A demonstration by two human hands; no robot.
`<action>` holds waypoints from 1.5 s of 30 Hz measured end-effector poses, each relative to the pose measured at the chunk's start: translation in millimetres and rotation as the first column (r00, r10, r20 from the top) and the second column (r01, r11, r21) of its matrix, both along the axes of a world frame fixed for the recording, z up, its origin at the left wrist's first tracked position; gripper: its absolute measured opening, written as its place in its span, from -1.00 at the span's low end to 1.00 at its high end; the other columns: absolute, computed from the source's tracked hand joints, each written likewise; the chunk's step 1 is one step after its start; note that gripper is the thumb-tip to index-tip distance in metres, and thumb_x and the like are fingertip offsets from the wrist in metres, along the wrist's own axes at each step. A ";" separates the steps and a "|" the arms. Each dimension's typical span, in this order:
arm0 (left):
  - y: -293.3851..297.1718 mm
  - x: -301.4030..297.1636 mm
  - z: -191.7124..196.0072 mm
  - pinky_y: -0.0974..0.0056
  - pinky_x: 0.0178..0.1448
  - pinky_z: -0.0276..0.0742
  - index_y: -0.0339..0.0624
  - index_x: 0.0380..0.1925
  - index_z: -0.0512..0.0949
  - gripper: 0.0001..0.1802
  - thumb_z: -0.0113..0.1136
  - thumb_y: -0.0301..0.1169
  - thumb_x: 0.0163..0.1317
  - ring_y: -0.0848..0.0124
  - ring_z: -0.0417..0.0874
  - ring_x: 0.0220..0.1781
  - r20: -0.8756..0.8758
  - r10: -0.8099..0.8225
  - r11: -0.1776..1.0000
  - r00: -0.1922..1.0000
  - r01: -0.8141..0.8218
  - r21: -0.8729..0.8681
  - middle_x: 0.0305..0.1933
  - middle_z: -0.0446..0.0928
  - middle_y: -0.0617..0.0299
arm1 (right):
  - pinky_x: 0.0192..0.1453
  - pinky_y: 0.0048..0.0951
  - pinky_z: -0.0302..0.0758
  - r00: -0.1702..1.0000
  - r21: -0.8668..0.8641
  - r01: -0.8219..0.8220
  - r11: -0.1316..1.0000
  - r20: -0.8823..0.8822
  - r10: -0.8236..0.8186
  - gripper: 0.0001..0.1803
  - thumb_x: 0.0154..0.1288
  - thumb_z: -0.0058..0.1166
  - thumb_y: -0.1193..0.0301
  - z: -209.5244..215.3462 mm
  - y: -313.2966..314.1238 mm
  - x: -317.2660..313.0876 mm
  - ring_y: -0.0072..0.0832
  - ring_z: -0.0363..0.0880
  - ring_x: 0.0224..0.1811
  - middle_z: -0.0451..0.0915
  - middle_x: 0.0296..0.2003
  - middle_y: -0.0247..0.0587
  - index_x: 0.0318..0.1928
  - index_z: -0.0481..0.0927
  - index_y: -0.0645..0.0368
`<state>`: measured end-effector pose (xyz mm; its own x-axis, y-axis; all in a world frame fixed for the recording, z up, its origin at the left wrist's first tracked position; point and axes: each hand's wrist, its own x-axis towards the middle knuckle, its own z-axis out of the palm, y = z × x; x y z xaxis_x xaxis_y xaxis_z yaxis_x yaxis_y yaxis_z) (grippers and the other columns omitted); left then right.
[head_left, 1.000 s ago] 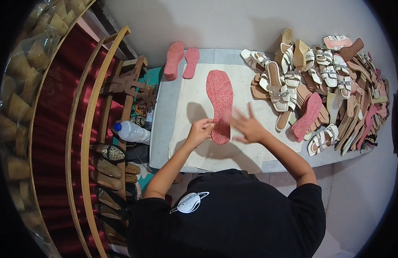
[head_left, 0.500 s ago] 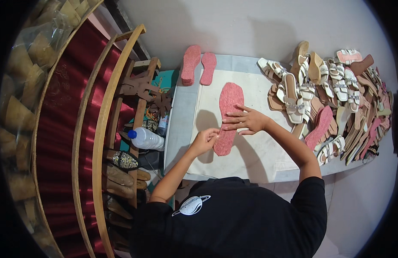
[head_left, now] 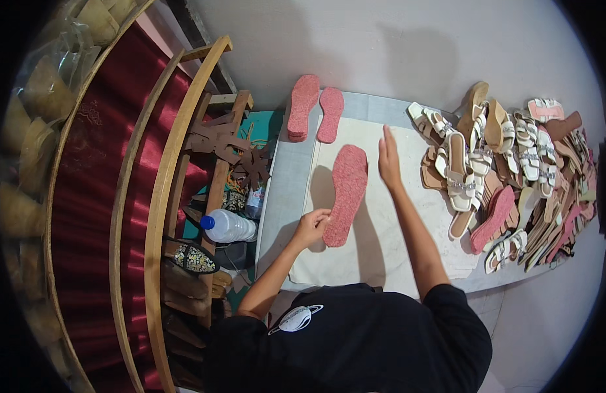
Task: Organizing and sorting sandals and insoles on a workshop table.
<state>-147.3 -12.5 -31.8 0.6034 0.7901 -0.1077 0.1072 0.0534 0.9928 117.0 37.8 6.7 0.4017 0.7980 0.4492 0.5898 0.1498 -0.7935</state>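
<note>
- Here, the pink sole [head_left: 345,194] lies flat and lengthwise on the white cloth [head_left: 408,242] that covers the grey table [head_left: 286,177], directly in front of the person.
- Left hand [head_left: 311,227]: fingers curled at the heel end of the pink sole, pinching or pressing its near edge; the fingertips are partly hidden, so whether they close around the edge or only bear down on it cannot be told for certain.
- Right hand [head_left: 388,157]: flat and fully open, fingers together and extended, just beside the toe end of the pink sole and apart from it; it holds nothing.
- Risk 1: with only the heel end held, the sole could pivot or skid on the cloth, since the toe end is free.
- Risk 2: a drag at the heel could wrinkle the loose cloth and shift the sole out of line.
- Risk 3: the open right hand stands between the sole and the heap of sandals [head_left: 512,177]; a wide sweep could knock the nearest pairs.
- Surroundings: a stack of pink soles [head_left: 303,116] and a single one [head_left: 330,114] lie at the far table edge; a plastic bottle [head_left: 227,226] lies below the left side.
</note>
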 end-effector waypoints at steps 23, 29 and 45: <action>128.1 87.3 -9.4 0.16 0.07 0.24 -0.17 0.21 0.08 -0.04 0.36 -0.10 -0.16 0.18 0.33 0.04 0.070 0.454 0.553 0.888 -0.342 0.759 0.00 0.34 0.07 | -0.39 -0.62 0.47 0.683 -0.086 -0.248 0.965 -0.721 0.111 -0.58 0.23 -0.01 0.44 -57.6 50.8 -45.9 -0.67 0.44 -0.42 0.45 -0.35 -0.33 0.09 0.31 0.28; 135.6 87.2 -31.6 0.01 0.16 -0.05 -0.21 0.23 0.03 0.10 0.33 0.06 -0.27 0.23 0.18 0.16 -0.301 0.612 0.627 0.731 -0.217 0.748 0.07 0.37 0.30 | -0.42 -0.63 0.42 0.677 -0.154 -0.232 0.960 -0.735 0.046 -0.59 0.23 0.00 0.42 -83.0 93.7 -36.6 -0.69 0.41 -0.46 0.47 -0.41 -0.34 0.07 0.33 0.31; 151.1 108.0 -41.8 0.05 0.09 -0.07 -0.16 0.24 0.01 0.00 0.38 -0.24 -0.19 0.31 0.25 0.13 -0.325 0.692 0.631 0.645 -0.320 0.707 0.09 0.37 0.33 | -0.39 -0.64 0.43 0.635 -0.137 -0.251 0.958 -0.770 0.056 -0.59 0.25 -0.04 0.44 -94.3 118.0 -39.3 -0.66 0.43 -0.42 0.48 -0.43 -0.35 0.07 0.31 0.35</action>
<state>-39.2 138.6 -73.7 0.0614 0.9537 0.2944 0.7408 -0.2412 0.6270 77.7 155.8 -87.7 0.3834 0.9131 -0.1387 -0.2426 -0.0453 -0.9691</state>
